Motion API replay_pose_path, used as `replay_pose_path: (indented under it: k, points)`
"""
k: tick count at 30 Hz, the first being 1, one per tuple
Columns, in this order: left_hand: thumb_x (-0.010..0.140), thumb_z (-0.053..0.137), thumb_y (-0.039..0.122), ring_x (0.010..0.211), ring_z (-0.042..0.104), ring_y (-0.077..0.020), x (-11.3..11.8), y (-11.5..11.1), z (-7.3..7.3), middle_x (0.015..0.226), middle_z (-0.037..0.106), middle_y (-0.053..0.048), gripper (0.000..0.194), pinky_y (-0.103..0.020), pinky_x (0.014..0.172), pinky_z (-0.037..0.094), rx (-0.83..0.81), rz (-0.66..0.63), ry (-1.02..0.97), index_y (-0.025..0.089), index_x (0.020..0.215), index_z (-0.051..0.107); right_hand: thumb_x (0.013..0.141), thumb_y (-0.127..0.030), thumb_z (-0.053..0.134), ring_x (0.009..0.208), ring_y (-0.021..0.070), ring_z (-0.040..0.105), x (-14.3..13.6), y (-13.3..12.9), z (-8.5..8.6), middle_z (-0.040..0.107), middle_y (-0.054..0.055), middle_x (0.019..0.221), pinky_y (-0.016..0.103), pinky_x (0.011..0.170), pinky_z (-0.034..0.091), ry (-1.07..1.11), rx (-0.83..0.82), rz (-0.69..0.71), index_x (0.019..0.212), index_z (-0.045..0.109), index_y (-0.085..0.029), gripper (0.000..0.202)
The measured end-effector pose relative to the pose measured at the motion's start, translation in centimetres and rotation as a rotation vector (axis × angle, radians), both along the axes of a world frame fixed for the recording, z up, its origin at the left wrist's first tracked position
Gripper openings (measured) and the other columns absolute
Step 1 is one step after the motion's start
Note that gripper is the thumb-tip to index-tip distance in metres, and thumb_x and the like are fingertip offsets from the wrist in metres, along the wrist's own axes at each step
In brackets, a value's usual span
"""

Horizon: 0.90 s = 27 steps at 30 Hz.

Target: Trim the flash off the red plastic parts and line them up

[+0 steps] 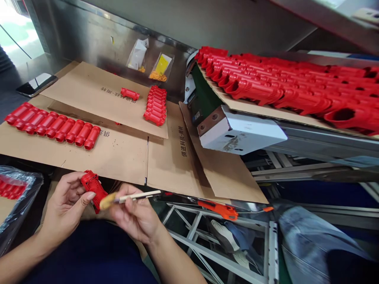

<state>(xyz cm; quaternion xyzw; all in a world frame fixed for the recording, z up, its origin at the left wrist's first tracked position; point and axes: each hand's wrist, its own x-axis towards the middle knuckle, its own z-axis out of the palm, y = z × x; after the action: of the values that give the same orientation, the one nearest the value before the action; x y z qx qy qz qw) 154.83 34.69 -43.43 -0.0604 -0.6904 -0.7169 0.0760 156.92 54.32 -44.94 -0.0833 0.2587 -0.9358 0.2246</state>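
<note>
Gripping a red part [93, 187] from its left, a worker's left hand [67, 205] slants its long axis down toward the right hand [139, 219], which pinches a brush-like tool [142, 195], tan head [108, 200] at the part's lower end, contact unclear; cardboard [118, 154] lies just beyond the part

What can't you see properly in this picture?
All in the head view:
Far side of the held red piece: turned away, partly behind the left hand.
Whether the brush touches it: the brush's head covers that spot.
Red pieces in the lower-left box: cut off by the picture's left edge.
Any words on the yellow label: too small.
</note>
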Motion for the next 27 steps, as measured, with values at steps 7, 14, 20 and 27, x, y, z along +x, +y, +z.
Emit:
replay_pose_path:
  k: [7,14,20,27]
  points:
    - [0.096,0.085,0.03,0.085,0.078,-0.0153,-0.5,-0.3,0.1,0.099,0.079,-0.002,0.022,-0.025,0.082,0.067,0.169,-0.134,-0.177,0.026,0.11,0.069,0.105,-0.028,0.073,0.106,0.0231,0.079,0.3,0.8,1.0,0.082,0.012,0.113,0.038,0.094,0.066,0.635,0.871,-0.713,0.114,0.078,-0.022,0.012]
    - [0.094,0.086,0.027,0.077,0.078,-0.0122,-0.2,0.3,1.3,0.087,0.08,0.0,0.013,-0.015,0.08,0.063,0.047,-0.159,-0.085,0.025,0.098,0.074,0.106,-0.013,0.064,0.116,0.0233,0.075,0.0,-1.1,0.6,0.079,0.014,0.121,0.039,0.099,0.066,0.952,1.049,-0.865,0.134,0.07,-0.018,0.029]
    - [0.095,0.086,0.028,0.079,0.078,-0.0107,-0.1,0.2,1.3,0.089,0.08,0.002,0.012,-0.014,0.082,0.062,0.024,-0.166,-0.073,0.027,0.099,0.075,0.105,-0.01,0.063,0.114,0.0247,0.076,0.0,-1.1,0.4,0.078,0.016,0.119,0.04,0.095,0.068,1.019,1.059,-0.906,0.134,0.069,-0.016,0.03]
    - [0.094,0.087,0.028,0.079,0.079,-0.0117,-0.1,0.3,1.3,0.089,0.08,0.002,0.012,-0.014,0.081,0.062,0.041,-0.175,-0.081,0.027,0.098,0.076,0.105,-0.012,0.063,0.108,0.0239,0.077,0.0,-1.1,0.7,0.079,0.014,0.118,0.039,0.091,0.069,0.989,1.083,-0.898,0.129,0.071,-0.017,0.026]
